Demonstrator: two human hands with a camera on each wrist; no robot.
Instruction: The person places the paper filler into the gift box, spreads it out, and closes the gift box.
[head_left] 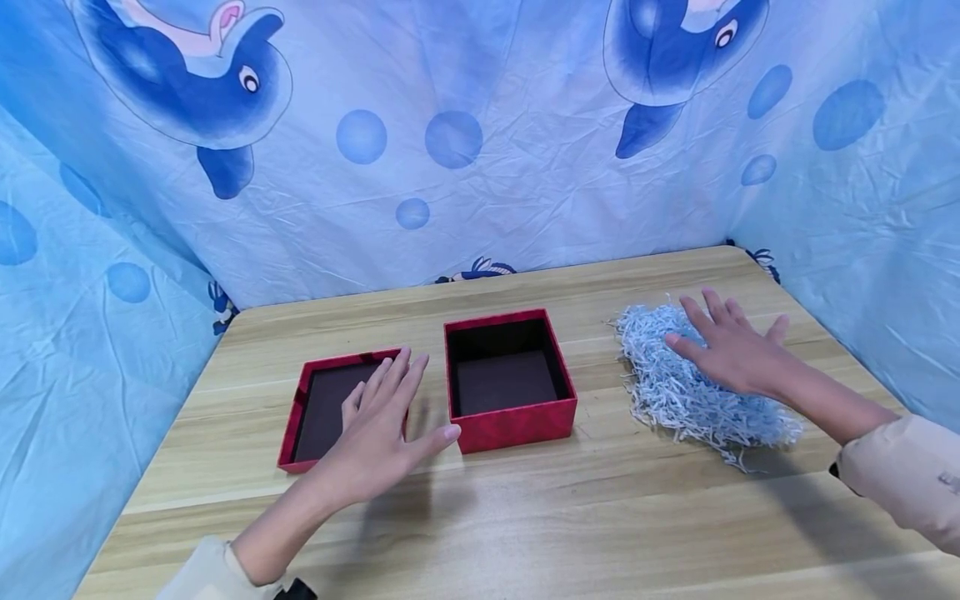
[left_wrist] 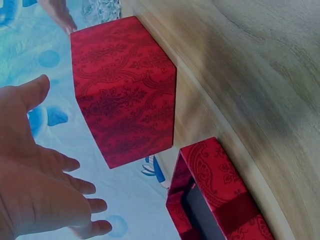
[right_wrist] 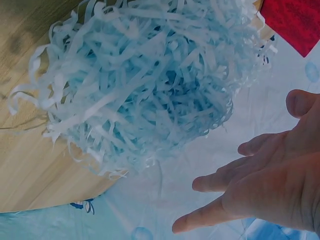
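Observation:
A red patterned box (head_left: pixel 517 425) with a dark inside stands open-topped near the middle of the table. To its left lies a shallower red lid (head_left: pixel 318 417), inside facing up. My left hand (head_left: pixel 378 433) is spread above the table between the two, covering part of the lid; its fingers are straight and hold nothing. On the right sits a loose heap of pale blue shredded paper (head_left: pixel 675 387). Over the heap hovers my right hand (head_left: pixel 738 350), fingers spread. In the right wrist view the shredded paper (right_wrist: pixel 145 85) shows apart from the right hand (right_wrist: pixel 265 175).
The wood-grain table (head_left: pixel 525 525) carries these things. A blue cloth (head_left: pixel 487 208) with printed dolphins and bubbles hangs behind it and along both sides. Dark blue tied cords (head_left: pixel 480 269) show at the table's back edge.

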